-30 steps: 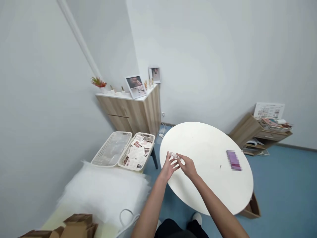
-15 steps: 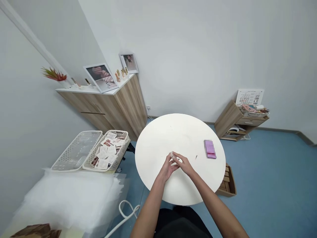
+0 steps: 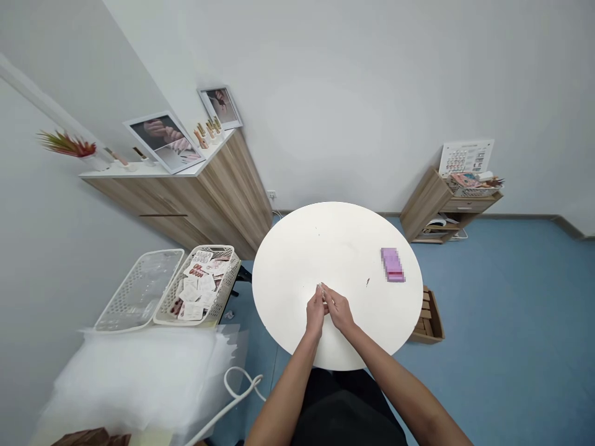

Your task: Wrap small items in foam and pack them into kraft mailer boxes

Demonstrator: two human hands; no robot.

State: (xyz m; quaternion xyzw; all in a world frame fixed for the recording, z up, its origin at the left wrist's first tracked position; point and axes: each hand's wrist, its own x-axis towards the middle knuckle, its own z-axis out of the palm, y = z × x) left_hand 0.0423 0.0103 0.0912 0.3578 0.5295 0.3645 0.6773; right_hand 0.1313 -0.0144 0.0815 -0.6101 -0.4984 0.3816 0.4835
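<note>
As L hand (image 3: 315,314) & R hand (image 3: 339,311) meet at fingertips, both pinch tiny item (image 3: 320,289) (clear-ish).

Nail salon or studio room. Framed nail-art photos (image 3: 163,142) and small bottles (image 3: 204,133) on a wood-veneer cabinet (image 3: 223,192); swatch chart (image 3: 466,157) on a low shelf unit (image 3: 430,207); plastic basket (image 3: 222,249) of printed nail sample cards (image 3: 198,285).
</note>
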